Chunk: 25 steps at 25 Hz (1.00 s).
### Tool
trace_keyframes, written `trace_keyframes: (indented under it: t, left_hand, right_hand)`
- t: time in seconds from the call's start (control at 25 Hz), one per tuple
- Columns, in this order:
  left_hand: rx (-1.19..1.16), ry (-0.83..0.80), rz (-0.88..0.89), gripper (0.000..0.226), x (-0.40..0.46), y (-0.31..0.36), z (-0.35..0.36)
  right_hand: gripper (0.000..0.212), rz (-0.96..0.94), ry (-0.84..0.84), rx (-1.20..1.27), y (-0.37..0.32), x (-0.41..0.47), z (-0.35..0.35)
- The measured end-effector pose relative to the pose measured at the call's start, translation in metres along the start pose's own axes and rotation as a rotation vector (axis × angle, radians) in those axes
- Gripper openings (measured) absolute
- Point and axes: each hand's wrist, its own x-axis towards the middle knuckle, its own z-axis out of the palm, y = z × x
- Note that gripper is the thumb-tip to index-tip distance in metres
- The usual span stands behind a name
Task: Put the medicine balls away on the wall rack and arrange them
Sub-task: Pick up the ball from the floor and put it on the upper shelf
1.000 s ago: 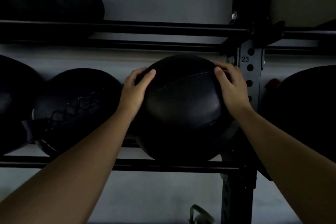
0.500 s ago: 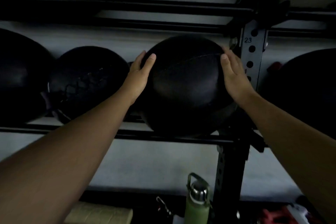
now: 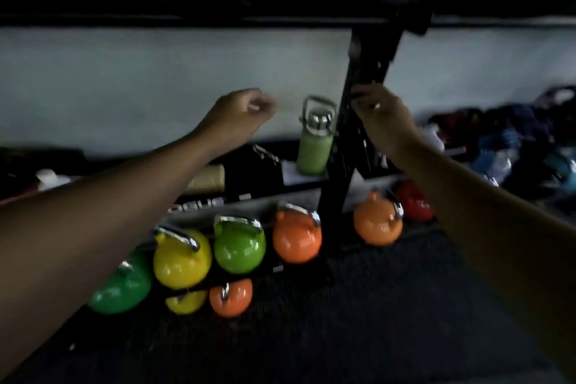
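Note:
The view points down below the wall rack, and the picture is blurred. No medicine ball can be made out; the top strip is too dark. The rack's lower rail [image 3: 187, 21] crosses the top, and its black upright [image 3: 371, 65] runs down the middle right. My left hand [image 3: 241, 114] hangs in the air left of the upright, curled into a loose fist with nothing in it. My right hand [image 3: 385, 117] is level with it, its bent fingers just in front of the upright; whether they touch it I cannot tell.
Several kettlebells stand on the dark floor under the rack: yellow [image 3: 180, 260], green [image 3: 239, 248], orange [image 3: 296, 237], another orange [image 3: 377, 224], red [image 3: 414, 201]. A green bottle [image 3: 314, 148] stands on a low shelf beside the upright. Bags and clothes [image 3: 514, 140] lie at right.
Both hands have let go of the black medicine ball, which stayed on the rack, and have come down. The view has swung down from the ball shelf to the floor.

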Motion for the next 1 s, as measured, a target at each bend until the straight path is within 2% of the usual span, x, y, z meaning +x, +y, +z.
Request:
trace_keyframes:
  t: [0.16, 0.28, 0.36, 0.6, 0.84, 1.0]
  left_hand:
    - [0.033, -0.492, -0.163, 0.023, -0.100, -0.075, 0.091]
    - [0.110, -0.796, -0.236, 0.020, -0.187, -0.114, 0.146]
    - [0.164, -0.962, -0.250, 0.021, -0.231, -0.127, 0.169]
    - [0.332, -1.356, -0.266, 0.029, -0.348, -0.117, 0.227]
    - [0.453, -1.451, -0.238, 0.032, -0.463, -0.082, 0.240]
    - [0.541, -1.558, -0.136, 0.036, -0.547, -0.062, 0.234]
  right_hand:
    - [0.028, 0.337, -0.457, -0.310, 0.100, -0.151, 0.032]
    - [0.028, 0.644, -0.613, -0.336, 0.155, -0.277, 0.032]
    - [0.030, 0.779, -0.681, -0.323, 0.173, -0.340, 0.031]
    - [0.024, 1.060, -0.702, -0.228, 0.198, -0.516, 0.014]
    - [0.032, 1.299, -0.504, -0.102, 0.176, -0.671, -0.003]
    - [0.031, 1.391, -0.365, 0.001, 0.146, -0.782, -0.012]
